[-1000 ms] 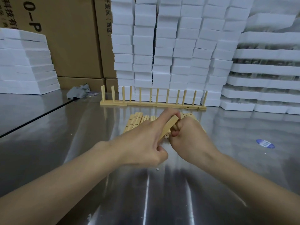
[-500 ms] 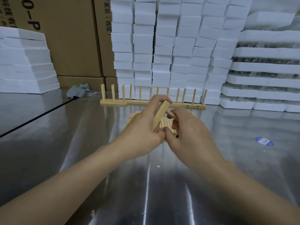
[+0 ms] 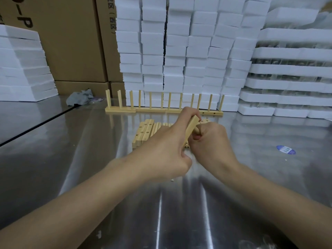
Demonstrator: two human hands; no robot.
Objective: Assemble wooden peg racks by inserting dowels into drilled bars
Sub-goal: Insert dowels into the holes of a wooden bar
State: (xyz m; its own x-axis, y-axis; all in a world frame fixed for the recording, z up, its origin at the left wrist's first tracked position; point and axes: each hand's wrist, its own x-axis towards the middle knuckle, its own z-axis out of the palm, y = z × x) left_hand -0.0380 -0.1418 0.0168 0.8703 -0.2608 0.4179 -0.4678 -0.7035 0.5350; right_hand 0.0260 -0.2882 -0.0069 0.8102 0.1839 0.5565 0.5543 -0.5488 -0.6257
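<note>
**Position.** A drilled bar (image 3: 192, 125) is held tilted above the bench (image 3: 53, 159), near the middle of the scene and just nearer than the loose stock. It is gripped by the left hand (image 3: 167, 146), whose fingers (image 3: 187, 112) are curled over its far upper end. The right hand (image 3: 210, 142) is closed round a dowel (image 3: 196, 130), and only a short stub of this shows where it meets the right face of the bar.

**Handling.** Both parts are judged to be light, stiff, smooth wood.
- The bar is best held by its narrow edges, so that the drilled face is left free.
- The dowel is best pinched close to the entering end and kept square to the hole.
- A snug fit is to be expected. A thin dowel may snap or jam if it is levered sideways.

**Not visible.**
- The hole being entered is covered by the hands, so the depth of seating cannot be told.
- The lower end of the bar is hidden behind the left hand.
- Whether other dowels are already fitted in this bar cannot be made out.
- The spare bars (image 3: 143, 132), lying flat with their holes upward, and the loose dowels (image 3: 158, 127) beside them are partly masked by the hands.
- The finished racks (image 3: 161, 110) stand in a row at the far side.
</note>
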